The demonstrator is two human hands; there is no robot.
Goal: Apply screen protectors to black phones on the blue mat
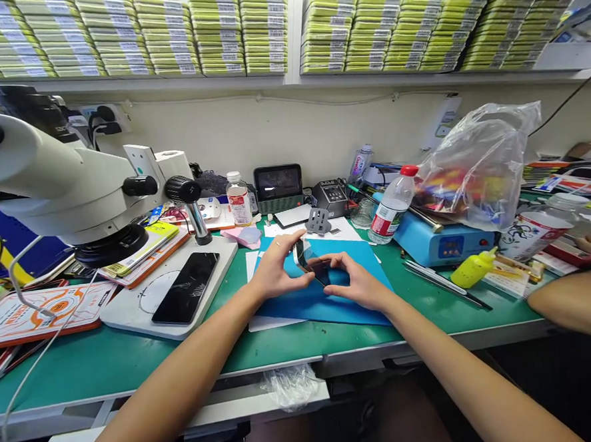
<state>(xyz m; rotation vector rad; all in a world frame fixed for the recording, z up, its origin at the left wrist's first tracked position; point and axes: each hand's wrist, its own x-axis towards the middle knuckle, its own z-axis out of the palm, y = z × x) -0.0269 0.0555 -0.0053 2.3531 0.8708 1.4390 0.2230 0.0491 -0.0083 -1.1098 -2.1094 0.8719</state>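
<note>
A smartphone [320,270] with a dark face and a bright metal edge is held tilted above a blue mat [305,308]. My left hand [277,267] grips its left side, thumb low and fingers round the upper edge. On the opposite side, my right hand [355,283] has fingers and thumb closed on the phone's lower right part. Fingers hide some of its outline, and I cannot make out whether its parts are separated. A second black phone [186,288] lies on the microscope's white base [131,310], to the left of my hands.
A microscope [67,175] overhangs the left side. Behind the mat stand a grey slotted holder [318,221] and bottles. Tweezers [447,284], a yellow squeeze bottle [472,268] and a blue device [439,235] are at right. Another person's arm [580,293] rests at far right.
</note>
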